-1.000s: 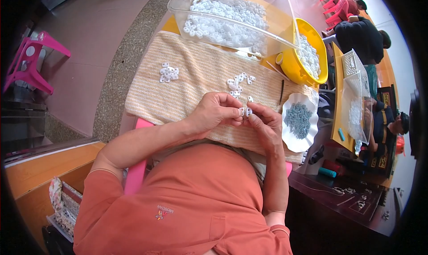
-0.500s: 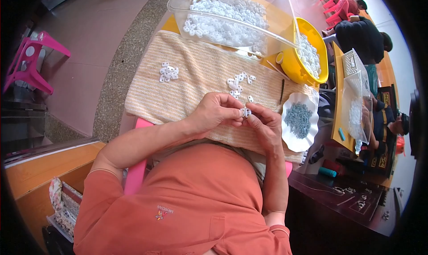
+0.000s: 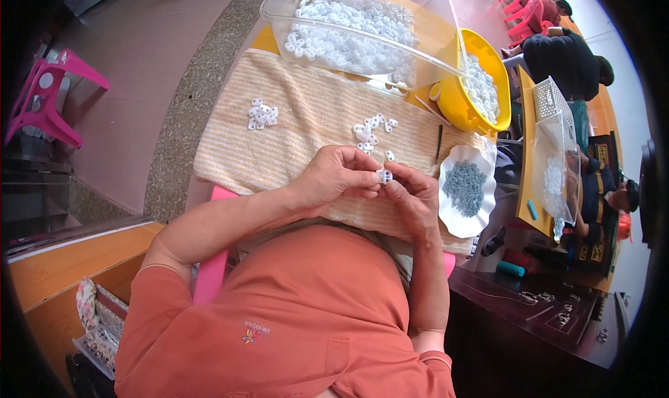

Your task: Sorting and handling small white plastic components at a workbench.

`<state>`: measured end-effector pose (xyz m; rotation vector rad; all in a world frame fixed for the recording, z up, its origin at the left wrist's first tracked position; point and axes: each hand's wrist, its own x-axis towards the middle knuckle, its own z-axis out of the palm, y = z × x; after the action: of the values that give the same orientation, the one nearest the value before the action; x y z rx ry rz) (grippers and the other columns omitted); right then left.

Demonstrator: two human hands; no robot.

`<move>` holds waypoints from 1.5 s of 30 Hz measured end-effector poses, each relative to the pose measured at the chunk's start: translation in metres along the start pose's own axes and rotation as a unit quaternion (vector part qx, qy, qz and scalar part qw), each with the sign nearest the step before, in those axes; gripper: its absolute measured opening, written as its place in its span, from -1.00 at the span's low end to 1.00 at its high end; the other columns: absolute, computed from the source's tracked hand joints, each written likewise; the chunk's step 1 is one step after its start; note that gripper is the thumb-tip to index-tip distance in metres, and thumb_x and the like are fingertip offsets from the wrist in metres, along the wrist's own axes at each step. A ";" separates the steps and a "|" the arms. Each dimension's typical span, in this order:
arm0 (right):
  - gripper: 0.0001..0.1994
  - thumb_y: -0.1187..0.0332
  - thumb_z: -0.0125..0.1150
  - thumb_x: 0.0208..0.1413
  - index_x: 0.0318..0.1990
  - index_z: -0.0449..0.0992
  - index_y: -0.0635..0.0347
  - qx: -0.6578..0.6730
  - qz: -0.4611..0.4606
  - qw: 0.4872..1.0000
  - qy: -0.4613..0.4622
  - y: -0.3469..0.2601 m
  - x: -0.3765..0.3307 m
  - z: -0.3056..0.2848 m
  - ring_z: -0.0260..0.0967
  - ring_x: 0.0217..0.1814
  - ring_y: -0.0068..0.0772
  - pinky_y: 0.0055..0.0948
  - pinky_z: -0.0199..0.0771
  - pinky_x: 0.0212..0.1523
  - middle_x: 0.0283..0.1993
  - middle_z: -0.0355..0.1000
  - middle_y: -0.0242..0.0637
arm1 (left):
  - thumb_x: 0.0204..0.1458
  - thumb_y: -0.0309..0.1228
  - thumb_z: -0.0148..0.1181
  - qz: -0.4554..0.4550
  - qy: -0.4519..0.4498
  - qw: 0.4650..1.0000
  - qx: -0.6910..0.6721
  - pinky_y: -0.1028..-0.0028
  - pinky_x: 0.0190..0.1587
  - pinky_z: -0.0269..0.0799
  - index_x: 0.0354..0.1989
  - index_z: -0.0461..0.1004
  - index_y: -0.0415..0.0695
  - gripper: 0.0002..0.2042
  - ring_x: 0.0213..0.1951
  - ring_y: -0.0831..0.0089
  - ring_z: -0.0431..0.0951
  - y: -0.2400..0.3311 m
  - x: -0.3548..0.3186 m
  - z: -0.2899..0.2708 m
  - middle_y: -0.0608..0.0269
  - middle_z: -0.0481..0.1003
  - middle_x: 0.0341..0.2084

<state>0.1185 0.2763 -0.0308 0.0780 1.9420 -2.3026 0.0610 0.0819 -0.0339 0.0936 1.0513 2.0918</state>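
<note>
Carefully, we hold a small white plastic part (image 3: 385,176) just above the near edge of the towel (image 3: 306,112) that covers our worktop (image 3: 266,41). The grip of our left hand (image 3: 327,181) is pinched on its left side, the grip of our right hand (image 3: 417,192) on its right; we cannot tell whether it is one piece or two. Loose white pieces (image 3: 365,128) lie just beyond our fingers, and a wavy white plate (image 3: 453,220) of grey bits (image 3: 465,188) sits at the near right corner.
</note>
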 end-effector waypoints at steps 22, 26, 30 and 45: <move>-0.69 0.43 0.25 0.09 0.00 0.49 0.31 0.052 -0.086 0.994 -0.043 -0.003 0.001 0.005 0.36 -0.10 -0.52 -0.58 0.42 -0.08 -0.11 0.38 -0.29 | 0.05 -0.48 0.25 -0.042 -0.057 0.994 -0.081 0.50 -0.17 0.56 -0.25 0.47 -0.20 -0.87 -0.26 0.47 0.57 -0.001 0.002 -0.001 0.23 0.53 -0.34; -0.74 0.51 0.24 0.06 -0.06 0.50 0.30 0.046 -0.100 0.993 -0.048 -0.005 0.001 0.006 0.30 -0.09 -0.52 -0.56 0.33 -0.06 -0.05 0.30 -0.30 | 0.06 -0.47 0.24 -0.043 -0.069 0.993 -0.082 0.50 -0.17 0.56 -0.29 0.46 -0.19 -0.89 -0.28 0.47 0.56 0.001 0.001 0.000 0.24 0.52 -0.35; -0.71 0.42 0.27 0.07 -0.04 0.53 0.27 0.006 -0.112 0.993 -0.047 -0.004 0.001 0.006 0.27 -0.01 -0.45 -0.50 0.27 0.04 -0.01 0.31 -0.22 | 0.06 -0.44 0.25 -0.042 -0.091 0.991 -0.091 0.52 -0.19 0.55 -0.33 0.45 -0.18 -0.89 -0.29 0.49 0.56 0.002 0.001 0.001 0.25 0.52 -0.36; -0.71 0.49 0.27 0.04 -0.04 0.53 0.28 0.004 -0.125 0.991 -0.050 -0.007 0.000 0.016 0.30 0.00 -0.43 -0.49 0.29 0.02 0.00 0.34 -0.18 | 0.03 -0.45 0.27 0.004 -0.096 0.994 -0.060 0.53 -0.24 0.53 -0.38 0.45 -0.20 -0.88 -0.36 0.52 0.55 0.002 -0.001 0.004 0.25 0.52 -0.44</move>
<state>0.1183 0.2616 -0.0208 -0.2926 1.9921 -2.4110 0.0618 0.0834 -0.0301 0.2336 0.8103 2.1003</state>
